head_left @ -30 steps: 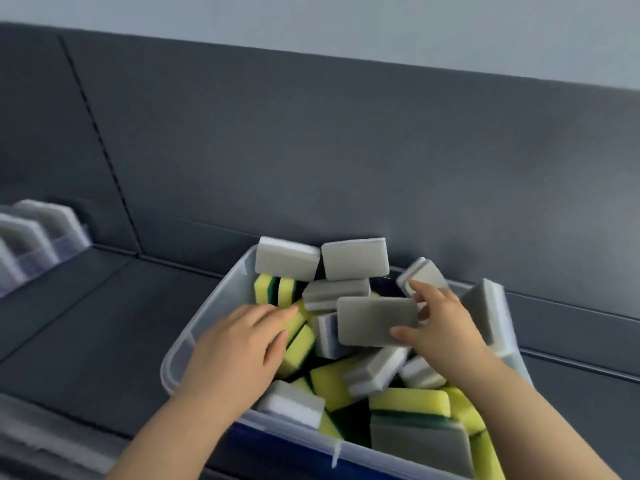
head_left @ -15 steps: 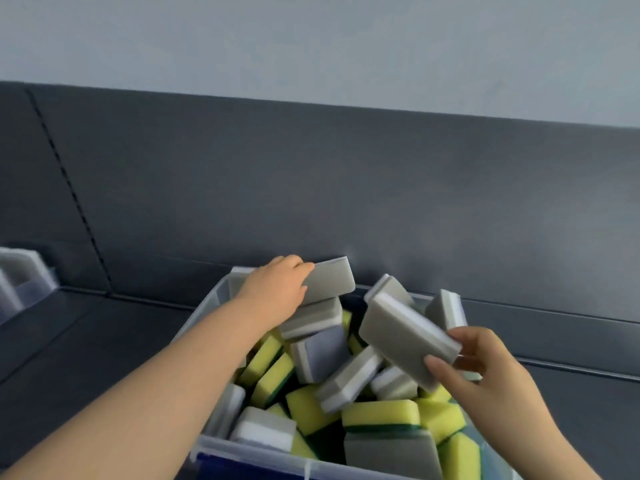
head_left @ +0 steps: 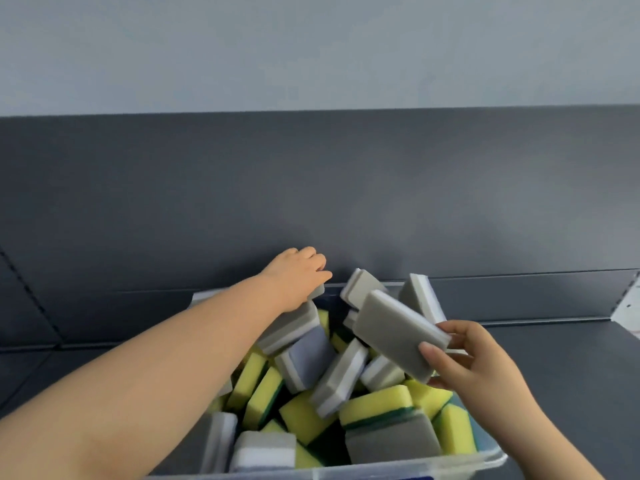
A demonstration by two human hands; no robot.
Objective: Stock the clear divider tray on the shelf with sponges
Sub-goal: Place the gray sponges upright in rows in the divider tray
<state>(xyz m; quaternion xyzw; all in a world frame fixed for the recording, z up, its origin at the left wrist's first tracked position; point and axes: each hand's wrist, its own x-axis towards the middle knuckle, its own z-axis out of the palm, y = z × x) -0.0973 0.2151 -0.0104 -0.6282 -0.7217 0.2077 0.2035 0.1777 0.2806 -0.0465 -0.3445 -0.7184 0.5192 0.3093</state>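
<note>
A clear plastic bin (head_left: 408, 469) on the dark shelf holds several grey-and-white and yellow-and-green sponges. My right hand (head_left: 474, 365) grips one grey-and-white sponge (head_left: 398, 334) by its near end and holds it tilted above the pile. My left hand (head_left: 298, 275) reaches to the bin's far left corner, fingers curled over a grey sponge (head_left: 317, 291) that it mostly hides. The clear divider tray is out of view.
The dark grey shelf back panel (head_left: 346, 195) rises right behind the bin. Shelf surface (head_left: 561, 358) lies to the right, with a pale bracket (head_left: 627, 306) at the far right edge. A light wall is above.
The view has turned right and up, so the tray at the left has left the frame. My left hand has reached further to the bin's back corner. My right hand has lifted its sponge slightly.
</note>
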